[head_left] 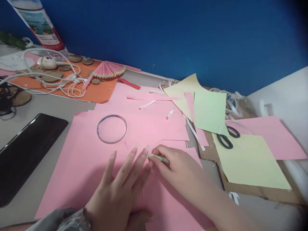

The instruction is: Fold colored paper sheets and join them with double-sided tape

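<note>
Green strip (159, 157) held over pink sheets (79, 166)

The left hand (117, 189) lay palm down, fingers spread, on the pink sheets. The right hand (176, 162) pinched the strip just beside the left fingertips; work on it appeared unfinished. A ring (112, 142) lay unheld beyond. Loose cut strips (147, 105) suggested completed cutting. At the back, pleating of the pink fan (108, 70) appeared done.

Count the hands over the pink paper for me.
2. The left hand is spread over the pink paper; the right hand, just beside it, pinches a pale green strip. No other hands show.
</note>
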The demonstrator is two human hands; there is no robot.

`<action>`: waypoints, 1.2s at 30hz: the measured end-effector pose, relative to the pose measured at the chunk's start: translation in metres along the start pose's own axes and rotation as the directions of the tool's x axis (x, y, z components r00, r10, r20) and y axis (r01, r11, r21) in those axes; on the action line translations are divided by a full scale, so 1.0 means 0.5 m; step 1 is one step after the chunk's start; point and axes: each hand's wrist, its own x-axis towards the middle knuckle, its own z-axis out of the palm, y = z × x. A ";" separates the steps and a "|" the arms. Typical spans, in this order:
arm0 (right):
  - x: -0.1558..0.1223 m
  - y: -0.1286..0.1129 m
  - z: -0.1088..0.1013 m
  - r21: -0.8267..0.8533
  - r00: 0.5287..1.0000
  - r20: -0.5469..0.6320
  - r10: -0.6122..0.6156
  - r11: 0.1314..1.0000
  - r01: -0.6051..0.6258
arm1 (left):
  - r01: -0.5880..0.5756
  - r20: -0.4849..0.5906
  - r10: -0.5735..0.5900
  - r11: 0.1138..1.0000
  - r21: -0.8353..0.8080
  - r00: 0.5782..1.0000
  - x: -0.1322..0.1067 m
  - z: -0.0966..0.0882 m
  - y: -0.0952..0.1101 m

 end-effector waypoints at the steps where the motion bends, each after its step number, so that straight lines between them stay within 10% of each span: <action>1: 0.001 0.000 0.002 -0.005 1.000 -0.003 -0.007 1.000 0.007 | -0.029 -0.003 0.029 0.999 0.023 1.000 -0.003 -0.001 -0.001; 36: 0.020 -0.004 0.013 -0.126 0.999 -0.014 0.033 0.991 -0.034 | -0.057 0.049 0.056 0.998 0.026 0.997 0.000 -0.005 -0.021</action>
